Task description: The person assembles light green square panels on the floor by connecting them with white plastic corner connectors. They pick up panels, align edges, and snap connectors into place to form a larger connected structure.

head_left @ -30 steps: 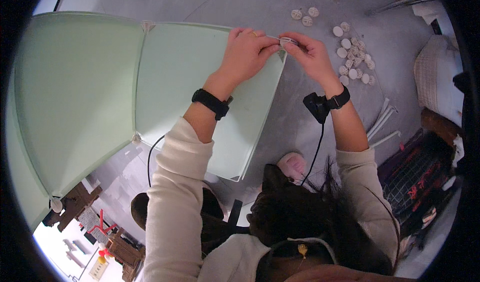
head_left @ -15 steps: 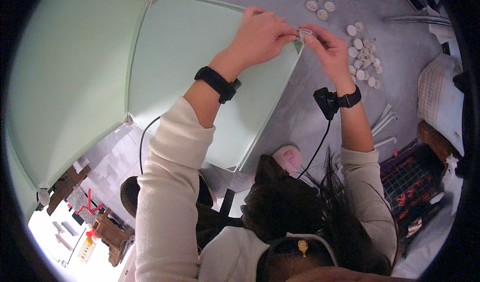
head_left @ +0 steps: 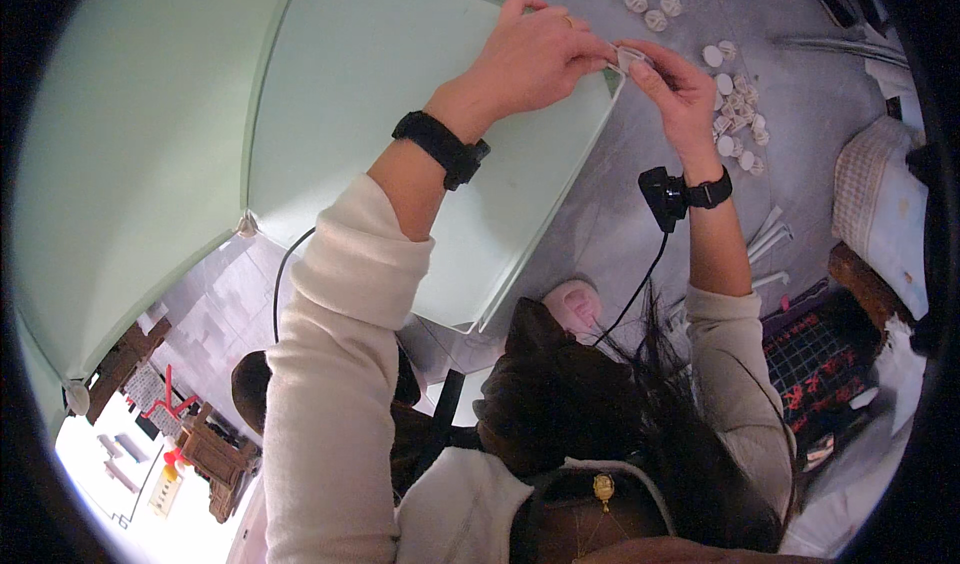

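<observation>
A pale green panel (head_left: 370, 114) with white edging slants in front of me. At its far right corner, my left hand (head_left: 540, 56) is closed, thumb and fingers pinching the panel edge. My right hand (head_left: 682, 92) meets it there, its thumb and fingers closed on a whitish connector (head_left: 632, 60) that touches the corner. The fingers partly cover this joint, so how far the two fit together is hidden. A second green panel (head_left: 150, 104) adjoins on the left, with a similar connector (head_left: 247, 225) at the lower corner between them.
Several round white connectors (head_left: 738, 104) lie on the grey floor right of my right hand, others (head_left: 655, 20) farther off. White rods (head_left: 770, 236) lie below them. Near my body is a pink slipper (head_left: 573, 306). A cushion (head_left: 880, 194) sits at the right. A cable (head_left: 640, 286) trails from my right wrist.
Both hands and the panel corner have shifted slightly right in view. The pinching grips on the panel edge and connector look the same.
</observation>
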The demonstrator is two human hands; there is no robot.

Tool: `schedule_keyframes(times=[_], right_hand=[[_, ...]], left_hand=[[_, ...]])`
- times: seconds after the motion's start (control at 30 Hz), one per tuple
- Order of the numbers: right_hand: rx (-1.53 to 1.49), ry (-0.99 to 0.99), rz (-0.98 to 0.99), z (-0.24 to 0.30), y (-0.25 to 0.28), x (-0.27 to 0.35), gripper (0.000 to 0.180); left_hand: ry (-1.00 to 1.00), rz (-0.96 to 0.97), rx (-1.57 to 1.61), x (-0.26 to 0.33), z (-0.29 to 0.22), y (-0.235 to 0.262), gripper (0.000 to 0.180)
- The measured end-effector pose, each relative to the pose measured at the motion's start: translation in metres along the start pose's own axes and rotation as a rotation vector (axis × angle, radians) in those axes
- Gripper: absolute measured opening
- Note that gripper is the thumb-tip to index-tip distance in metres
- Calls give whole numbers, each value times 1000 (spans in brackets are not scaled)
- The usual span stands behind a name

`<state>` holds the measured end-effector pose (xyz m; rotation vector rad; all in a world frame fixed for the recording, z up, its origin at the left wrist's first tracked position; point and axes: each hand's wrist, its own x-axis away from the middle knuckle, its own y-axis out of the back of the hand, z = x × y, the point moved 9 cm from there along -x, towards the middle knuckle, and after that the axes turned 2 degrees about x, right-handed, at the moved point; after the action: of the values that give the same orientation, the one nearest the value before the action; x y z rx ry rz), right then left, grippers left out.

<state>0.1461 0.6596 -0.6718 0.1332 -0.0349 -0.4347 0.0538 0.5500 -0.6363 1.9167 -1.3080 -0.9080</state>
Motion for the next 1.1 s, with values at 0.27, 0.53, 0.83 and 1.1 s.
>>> schedule_keyframes(times=[0.27, 0.53, 0.83, 1.1], right_hand=[[170, 7, -40, 6, 12, 11, 26], [48, 46, -219, 2, 7, 21, 24], [-67, 69, -215, 1, 3, 21, 24], [-95, 10, -195, -4, 1, 20, 26]], left_hand=[[35, -59, -62, -3, -2, -1, 15], [4, -105, -52, 0, 0, 4, 14], [3, -170, -34, 0, -4, 11, 14], [181, -210, 103, 3, 0, 12, 15]])
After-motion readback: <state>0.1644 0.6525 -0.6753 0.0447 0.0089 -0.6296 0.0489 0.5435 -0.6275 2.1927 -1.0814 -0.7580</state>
